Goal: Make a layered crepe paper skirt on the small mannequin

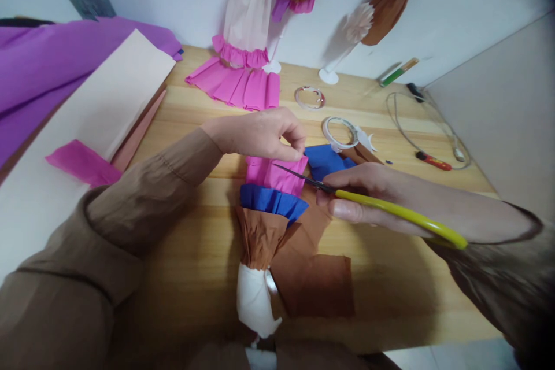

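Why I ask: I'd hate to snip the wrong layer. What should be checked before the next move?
1. Right hand holds the scissors: ok.
2. Blades lie over the pink paper in this view: ok; whether they touch it, cannot tell.
3. Left hand is at the pink paper's upper edge: ok; firm pinch, cannot tell.
4. Blue ruffle is out of the blades' line: ok.
5. Loose pieces moved well aside: not ok, brown paper lies right next to the ruffle.
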{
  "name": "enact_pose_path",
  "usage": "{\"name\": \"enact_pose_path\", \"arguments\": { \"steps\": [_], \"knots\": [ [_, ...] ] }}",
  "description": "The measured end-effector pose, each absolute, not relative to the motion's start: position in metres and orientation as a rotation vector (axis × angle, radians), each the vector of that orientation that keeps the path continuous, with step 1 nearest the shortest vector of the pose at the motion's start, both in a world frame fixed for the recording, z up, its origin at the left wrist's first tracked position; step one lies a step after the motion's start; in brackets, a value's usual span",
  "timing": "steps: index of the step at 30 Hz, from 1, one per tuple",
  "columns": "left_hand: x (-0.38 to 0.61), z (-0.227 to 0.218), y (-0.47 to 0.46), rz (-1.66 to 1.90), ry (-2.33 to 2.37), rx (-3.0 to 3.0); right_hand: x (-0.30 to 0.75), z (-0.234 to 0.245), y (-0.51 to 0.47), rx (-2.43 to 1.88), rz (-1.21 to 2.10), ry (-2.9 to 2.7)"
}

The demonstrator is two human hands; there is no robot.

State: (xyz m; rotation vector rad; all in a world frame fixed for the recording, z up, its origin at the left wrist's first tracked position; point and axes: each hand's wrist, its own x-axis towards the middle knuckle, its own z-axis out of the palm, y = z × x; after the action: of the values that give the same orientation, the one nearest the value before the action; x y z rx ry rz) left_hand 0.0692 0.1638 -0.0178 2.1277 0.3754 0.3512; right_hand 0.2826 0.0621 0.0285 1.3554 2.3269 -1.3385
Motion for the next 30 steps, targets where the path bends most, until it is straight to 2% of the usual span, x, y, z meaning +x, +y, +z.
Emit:
{"name": "enact_pose_path", "arguments": {
  "steps": [17,25,30],
  "knots": [
    [0.069,-0.017,0.163,0.359,0.352,2.146,0.296,0.017,0.063,1.372,-1.291,2.434],
    [0.069,-0.016,0.164,0.351,0.351,2.157,0.299,0.022,0.069,1.304,-1.137,2.476],
    [0.069,-0.017,0.166,0.315,0.35,2.16,0.302,0.027,0.074,1.252,-1.197,2.404]
  ]
}}
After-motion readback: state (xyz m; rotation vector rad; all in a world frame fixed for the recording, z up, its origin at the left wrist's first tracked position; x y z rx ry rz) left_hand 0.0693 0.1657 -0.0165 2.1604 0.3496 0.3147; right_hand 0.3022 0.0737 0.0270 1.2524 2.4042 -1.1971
